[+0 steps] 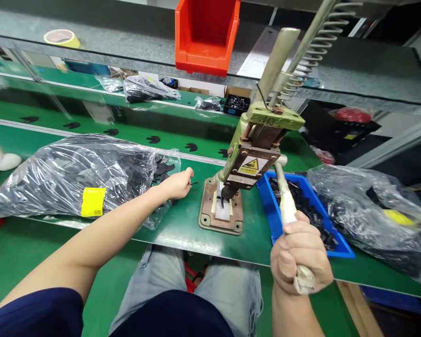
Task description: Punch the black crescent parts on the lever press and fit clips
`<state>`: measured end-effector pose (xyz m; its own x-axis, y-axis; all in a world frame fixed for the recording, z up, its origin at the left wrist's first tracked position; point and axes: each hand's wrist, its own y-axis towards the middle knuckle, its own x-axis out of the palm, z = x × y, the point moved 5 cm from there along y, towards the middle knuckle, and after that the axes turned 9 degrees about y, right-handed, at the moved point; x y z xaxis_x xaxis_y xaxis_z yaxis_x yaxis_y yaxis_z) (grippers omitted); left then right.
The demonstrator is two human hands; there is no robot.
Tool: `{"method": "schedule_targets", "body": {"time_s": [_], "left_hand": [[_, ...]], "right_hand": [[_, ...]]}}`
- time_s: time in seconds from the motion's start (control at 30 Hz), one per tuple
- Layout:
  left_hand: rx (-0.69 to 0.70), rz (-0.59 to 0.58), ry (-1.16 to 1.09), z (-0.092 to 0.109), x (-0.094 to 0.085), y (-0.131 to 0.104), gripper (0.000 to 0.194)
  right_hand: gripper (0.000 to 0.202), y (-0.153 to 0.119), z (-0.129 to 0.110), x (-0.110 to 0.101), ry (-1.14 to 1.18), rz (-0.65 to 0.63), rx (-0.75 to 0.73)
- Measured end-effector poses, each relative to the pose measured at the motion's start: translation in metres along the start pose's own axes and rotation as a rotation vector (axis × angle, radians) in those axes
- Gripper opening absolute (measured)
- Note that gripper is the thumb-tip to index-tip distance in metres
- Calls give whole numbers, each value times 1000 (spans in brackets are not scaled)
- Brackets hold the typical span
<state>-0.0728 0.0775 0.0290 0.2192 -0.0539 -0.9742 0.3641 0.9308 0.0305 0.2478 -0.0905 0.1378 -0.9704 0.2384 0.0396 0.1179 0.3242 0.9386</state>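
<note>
My left hand (178, 184) is closed on a small thin black piece, between the open end of a clear bag of flat black parts (122, 164) and the press. My right hand (301, 252) is wrapped round the taped lever handle (286, 203) of a green hand press (276, 117). Below the ram, a dark piece (222, 199) stands at the metal fixture (222, 210) on the press base (207, 210). Whether the ram touches it I cannot tell. To the right of the press sits a blue tray (342, 243) holding many black parts.
Behind the press, black parts (111, 132) lie spaced along a green conveyor (133, 128). A metal shelf (126, 51) above carries a red bin (205, 51) and a tape roll (61, 38). Another plastic bag (375, 206) lies at the right.
</note>
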Motion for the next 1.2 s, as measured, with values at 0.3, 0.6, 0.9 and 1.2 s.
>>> {"method": "schedule_targets", "body": {"time_s": [0.3,0.6,0.9,1.2], "left_hand": [[22,-42,-67,32,11,-11,14],[42,-138,-303,50,10,-6,21],[-9,-220,-507,62,19,5,27],[-36,-121,-810,62,38,18,42]], "right_hand": [[22,0,-2,2,-4,12,7],[27,0,-3,3,-3,31,8],[29,-1,-2,4,-23,21,-33],[32,-4,-2,1,-44,27,23]]}}
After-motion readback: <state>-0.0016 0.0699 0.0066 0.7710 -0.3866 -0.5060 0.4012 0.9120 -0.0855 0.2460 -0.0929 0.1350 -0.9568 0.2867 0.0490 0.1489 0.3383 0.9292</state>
